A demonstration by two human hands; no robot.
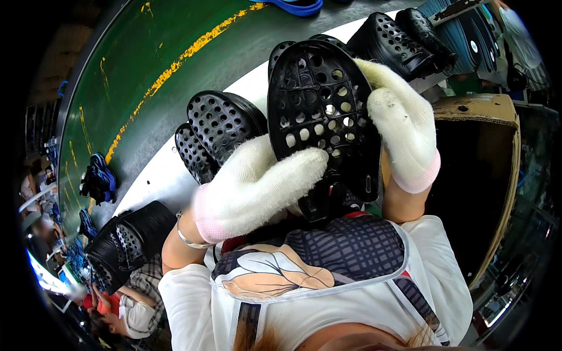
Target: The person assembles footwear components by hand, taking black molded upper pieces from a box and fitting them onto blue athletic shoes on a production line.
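In front of my chest I hold up a black perforated clog (304, 123), its grid of ribs and holes facing me. My left hand (252, 184), in a white knit glove with a pink cuff, grips its lower left side. The left thumb lies across the face; the other fingers are partly hidden behind. My right hand (404, 123), gloved alike, is closed on the upper right edge, with the thumb side against the rim. More black perforated clogs (219, 123) stand just left of it, and another pair (398, 44) stands beyond my right hand.
A white strip (161, 175) edges the green conveyor belt (175, 35), which has worn yellow lines. Blue-and-black footwear (99, 178) lies on the belt at left. An open cardboard box (509, 111) is at my right. Blue flat soles (468, 41) are stacked at upper right. Other people (132, 310) sit at lower left.
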